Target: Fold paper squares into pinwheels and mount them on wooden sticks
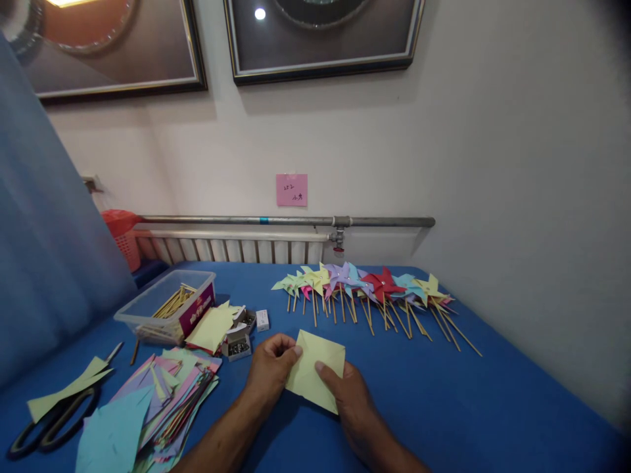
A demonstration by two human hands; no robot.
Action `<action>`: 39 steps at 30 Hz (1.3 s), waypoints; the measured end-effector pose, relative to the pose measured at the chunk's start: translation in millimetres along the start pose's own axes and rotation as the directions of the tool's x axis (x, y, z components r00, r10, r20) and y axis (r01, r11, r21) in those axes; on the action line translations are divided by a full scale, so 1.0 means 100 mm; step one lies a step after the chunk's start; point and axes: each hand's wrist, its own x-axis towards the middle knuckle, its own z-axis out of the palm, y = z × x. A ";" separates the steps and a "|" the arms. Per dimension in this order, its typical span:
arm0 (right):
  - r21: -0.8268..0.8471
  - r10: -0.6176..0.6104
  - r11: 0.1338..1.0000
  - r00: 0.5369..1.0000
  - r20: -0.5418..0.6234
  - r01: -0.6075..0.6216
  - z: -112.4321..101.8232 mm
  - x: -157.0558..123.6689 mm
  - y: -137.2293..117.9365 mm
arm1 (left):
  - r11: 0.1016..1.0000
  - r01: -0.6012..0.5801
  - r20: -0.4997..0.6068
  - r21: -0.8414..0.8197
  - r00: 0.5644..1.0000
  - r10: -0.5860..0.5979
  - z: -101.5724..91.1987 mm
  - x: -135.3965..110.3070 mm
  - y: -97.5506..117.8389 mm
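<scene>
A pale yellow square of paper (316,368) is held up above the blue table, tilted, between both hands. My left hand (274,365) pinches its left edge, thumb on the near face. From the right, my right hand (348,391) grips the sheet with its thumb pressed on the face and the other fingers hidden behind. To the left lie a stack of coloured paper sheets (170,407) and small open boxes of metal pins (239,347). Beyond the hands rests a row of paper pinwheels (340,279) on thin wooden sticks.
A clear plastic box (142,309) holding wooden sticks stands at the back left. Black-handled scissors (69,420) lie at the far left under yellow paper strips. Behind the blue table (444,407) are a radiator (236,249) and pipe. A blue curtain (54,230) hangs at left.
</scene>
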 end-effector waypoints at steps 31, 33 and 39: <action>0.018 0.024 1.000 1.000 0.002 -0.024 0.02 -0.02 -0.04 | 0.984 -0.139 -0.059 0.107 0.987 0.146 -0.01 -0.02 0.02; 0.023 0.020 1.000 1.000 0.007 -0.020 0.03 -0.03 -0.05 | 0.986 -0.129 -0.055 0.108 0.989 0.136 -0.01 -0.02 0.02; 0.016 0.013 1.000 1.000 0.003 -0.013 0.04 -0.04 -0.08 | 0.984 -0.121 -0.051 0.131 0.990 0.129 0.00 -0.03 0.02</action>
